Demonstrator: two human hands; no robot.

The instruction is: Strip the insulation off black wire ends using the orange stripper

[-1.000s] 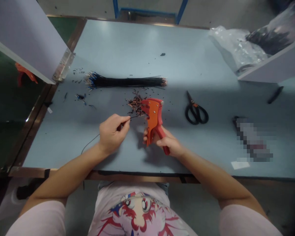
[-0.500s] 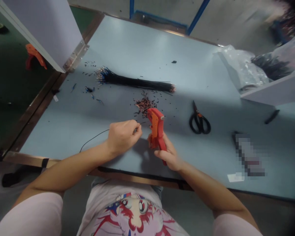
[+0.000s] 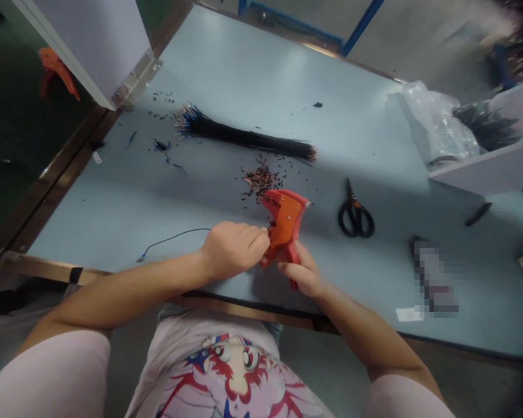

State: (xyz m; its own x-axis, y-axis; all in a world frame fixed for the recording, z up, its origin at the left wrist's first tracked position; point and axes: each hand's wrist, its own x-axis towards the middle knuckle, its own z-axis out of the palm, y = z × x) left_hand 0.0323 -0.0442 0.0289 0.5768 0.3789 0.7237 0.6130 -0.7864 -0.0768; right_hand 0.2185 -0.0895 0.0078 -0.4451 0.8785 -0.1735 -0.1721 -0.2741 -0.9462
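Observation:
Between the closed fingers of my left hand (image 3: 235, 249) is a thin black wire (image 3: 174, 235). Its tail runs left over the table to a blue-and-metal end. My right hand (image 3: 305, 270) is wrapped round the handles of a red and orange wire stripper (image 3: 287, 215). The fingertips of my left hand are at the stripper's jaw side, and the wire's near end meets the jaws there; whether they grip it I cannot tell. Just beyond the tool lies a pile of copper and black scraps (image 3: 259, 179). Behind that rests a bundle of black wires (image 3: 248, 138).
Black-handled scissors (image 3: 355, 215) lie right of the stripper. Farther right are a blurred-out object (image 3: 436, 276) and a white slip (image 3: 409, 314). Plastic bags (image 3: 444, 128) stand at the back right. Upright panels (image 3: 91, 40) rise at the left. Loose wire pieces (image 3: 161, 148) lie left.
My left hand has moved right, bringing the wire's end to the stripper. The stripper has turned so its orange side faces more toward me. The view has shifted slightly.

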